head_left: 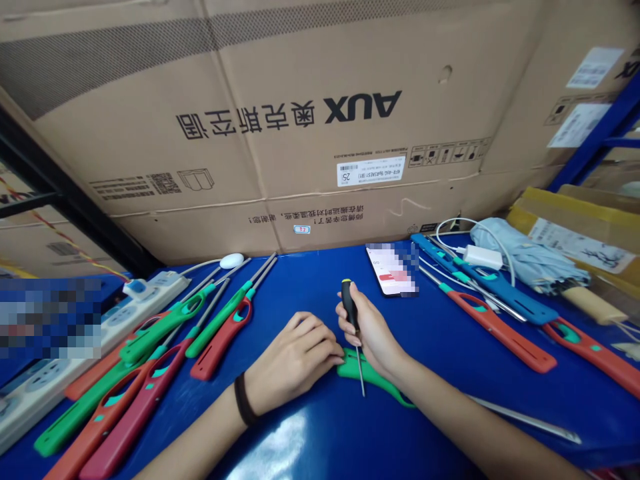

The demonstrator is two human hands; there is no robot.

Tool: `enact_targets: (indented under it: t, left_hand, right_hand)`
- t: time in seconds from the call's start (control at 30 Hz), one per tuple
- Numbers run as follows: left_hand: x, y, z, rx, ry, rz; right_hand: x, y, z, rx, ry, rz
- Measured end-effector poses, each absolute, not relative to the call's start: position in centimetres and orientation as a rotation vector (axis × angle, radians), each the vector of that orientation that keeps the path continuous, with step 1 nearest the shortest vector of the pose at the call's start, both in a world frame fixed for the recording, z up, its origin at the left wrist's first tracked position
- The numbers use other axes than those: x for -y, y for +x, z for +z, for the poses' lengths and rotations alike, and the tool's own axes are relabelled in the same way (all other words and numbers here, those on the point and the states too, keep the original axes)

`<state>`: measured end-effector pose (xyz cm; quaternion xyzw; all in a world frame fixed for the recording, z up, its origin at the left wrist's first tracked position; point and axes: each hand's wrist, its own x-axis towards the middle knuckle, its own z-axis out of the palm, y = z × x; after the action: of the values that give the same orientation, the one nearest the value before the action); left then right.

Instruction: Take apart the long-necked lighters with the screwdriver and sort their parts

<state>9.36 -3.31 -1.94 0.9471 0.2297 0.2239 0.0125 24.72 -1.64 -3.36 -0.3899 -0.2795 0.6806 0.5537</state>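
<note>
Because the workpiece must not shift under the tool, my left hand (295, 360) rests on the green plastic body of a long-nosed utility lighter (380, 385), fingers lightly curled and touching it, not clenched; this appears to steady it against the glossy blue worktop (575, 407). My right hand (373, 330) is clenched around the black handle of a slim steel-shafted screwdriver (350, 307), held upright, so the shaft points down with its tip at the lighter's edge. The lighter lies directly below both hands, its thin steel tube (545, 427) running right alongside my right forearm. Further lighters in green, orange and crimson (165, 327) are grouped to the left beside a white power strip (160, 283); orange and blue lighters (500, 340) lie to the right, seemingly set aside beyond reach of the tool.
</note>
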Motion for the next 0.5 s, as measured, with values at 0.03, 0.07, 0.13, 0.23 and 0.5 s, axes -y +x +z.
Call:
enact_targets:
  t: [0.03,0.07,0.13,0.23,0.5]
  left_hand:
    - [3.35,9.34,-1.87,-0.703,2.971,0.685]
    - [3.4,9.36,-1.84,-0.693,2.995,0.673]
    - [3.5,9.48,-1.84,-0.682,3.05,0.655]
    - [3.63,9.69,-1.85,-0.646,3.153,0.632]
    - [3.87,10.04,-2.2,-0.598,3.35,0.53]
  right_hand:
    - [1.66,24.7,-3.35,0.675,-0.929,1.594]
    - [1.68,24.68,-3.34,0.689,-0.936,1.579]
    - [1.73,24.64,-3.33,0.707,-0.939,1.565]
    - [1.77,24.59,-3.36,0.711,-0.932,1.563]
    - [1.73,24.51,-3.39,0.721,-0.959,1.554]
